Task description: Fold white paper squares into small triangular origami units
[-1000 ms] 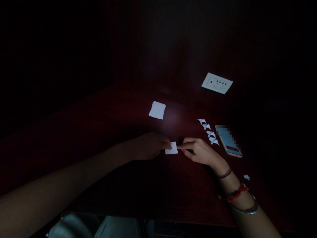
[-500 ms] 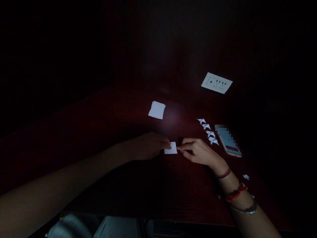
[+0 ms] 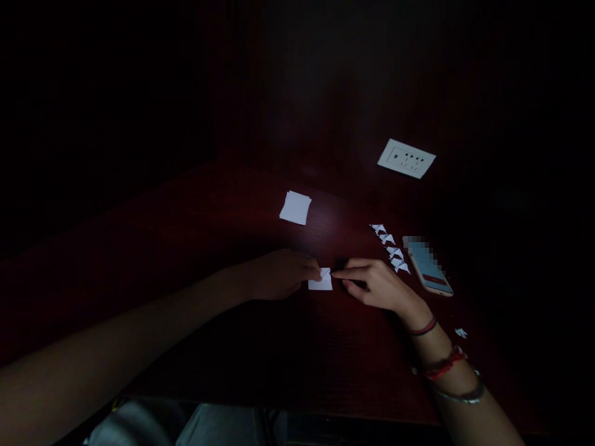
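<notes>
A small white paper square (image 3: 320,280) lies on the dark red table (image 3: 232,248) between my two hands. My left hand (image 3: 279,274) has its fingers curled and pinches the paper's left edge. My right hand (image 3: 372,284) presses its fingertips on the right edge, fingers drawn together. The scene is very dark, so the fold lines do not show.
A stack of white paper squares (image 3: 295,207) lies farther back. A row of several small folded paper pieces (image 3: 390,249) sits right of my hands, beside a phone (image 3: 427,264). One stray folded piece (image 3: 461,332) lies near my right forearm. A white socket plate (image 3: 406,158) is behind.
The paper between my fingers looks slightly narrower and has shifted a little left. Both hands stay in almost the same place.
</notes>
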Tool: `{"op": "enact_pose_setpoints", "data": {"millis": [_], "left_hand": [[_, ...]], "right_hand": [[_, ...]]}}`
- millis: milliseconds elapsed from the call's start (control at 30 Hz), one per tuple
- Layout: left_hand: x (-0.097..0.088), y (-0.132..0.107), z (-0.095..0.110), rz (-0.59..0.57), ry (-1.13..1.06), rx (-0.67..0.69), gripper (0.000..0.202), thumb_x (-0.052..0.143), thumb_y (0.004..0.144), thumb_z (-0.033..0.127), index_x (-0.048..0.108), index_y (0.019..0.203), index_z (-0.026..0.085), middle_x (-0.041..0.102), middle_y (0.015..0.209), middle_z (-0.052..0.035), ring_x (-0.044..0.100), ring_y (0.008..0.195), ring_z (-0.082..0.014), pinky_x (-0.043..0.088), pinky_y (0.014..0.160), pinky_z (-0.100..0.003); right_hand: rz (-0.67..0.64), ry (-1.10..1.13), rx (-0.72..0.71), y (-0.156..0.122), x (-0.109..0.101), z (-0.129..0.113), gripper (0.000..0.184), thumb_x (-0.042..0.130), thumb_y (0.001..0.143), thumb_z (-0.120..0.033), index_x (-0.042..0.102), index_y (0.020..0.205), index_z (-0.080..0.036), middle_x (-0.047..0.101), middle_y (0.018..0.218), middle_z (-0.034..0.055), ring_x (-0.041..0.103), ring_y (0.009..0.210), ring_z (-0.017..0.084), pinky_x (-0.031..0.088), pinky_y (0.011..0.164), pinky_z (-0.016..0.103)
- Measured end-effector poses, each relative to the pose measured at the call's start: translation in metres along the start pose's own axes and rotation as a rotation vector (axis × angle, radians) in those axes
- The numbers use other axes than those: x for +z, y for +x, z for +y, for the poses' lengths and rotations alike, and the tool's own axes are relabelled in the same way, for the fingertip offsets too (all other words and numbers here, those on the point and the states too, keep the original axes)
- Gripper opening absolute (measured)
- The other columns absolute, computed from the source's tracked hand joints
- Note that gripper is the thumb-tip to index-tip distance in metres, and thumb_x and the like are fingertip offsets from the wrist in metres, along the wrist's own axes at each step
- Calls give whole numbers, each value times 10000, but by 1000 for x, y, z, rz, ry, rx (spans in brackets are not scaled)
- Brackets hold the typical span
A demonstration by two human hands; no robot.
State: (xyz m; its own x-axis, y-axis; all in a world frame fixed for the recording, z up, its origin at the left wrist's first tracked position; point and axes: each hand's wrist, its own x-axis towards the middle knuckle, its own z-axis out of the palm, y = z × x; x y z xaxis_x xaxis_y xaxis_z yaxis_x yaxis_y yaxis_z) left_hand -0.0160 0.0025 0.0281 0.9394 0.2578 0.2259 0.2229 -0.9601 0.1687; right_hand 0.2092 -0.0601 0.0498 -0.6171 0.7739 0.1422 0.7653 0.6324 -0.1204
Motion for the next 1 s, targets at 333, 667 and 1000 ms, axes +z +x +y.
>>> {"op": "enact_pose_setpoints", "data": {"millis": [333,667,1000], "left_hand": [[-1,-1,1,-9,9,-1,395,456,754,57,480,1115,217,496,1158,-12,433,1072,-159,327,902,-295],[2,-1,0,25,7,7,362,446,768,73,501,1096,217,498,1159,-14,435,1074,-157,324,906,-286],[2,-3,1,26,11,-12,374,458,766,75,493,1108,224,454,1214,-25,436,1083,-162,331,906,-295]], "right_hand": [[-50,8,7,2,0,-2,323,421,751,-131,598,1009,-208,548,795,17,495,648,104,360,619,229],[-74,-16,26,2,3,-2,315,418,776,-163,572,1047,-207,524,789,21,481,650,106,353,619,233],[-2,13,64,2,4,-3,400,422,779,-202,466,1177,-193,528,793,27,478,667,120,359,620,242]]}}
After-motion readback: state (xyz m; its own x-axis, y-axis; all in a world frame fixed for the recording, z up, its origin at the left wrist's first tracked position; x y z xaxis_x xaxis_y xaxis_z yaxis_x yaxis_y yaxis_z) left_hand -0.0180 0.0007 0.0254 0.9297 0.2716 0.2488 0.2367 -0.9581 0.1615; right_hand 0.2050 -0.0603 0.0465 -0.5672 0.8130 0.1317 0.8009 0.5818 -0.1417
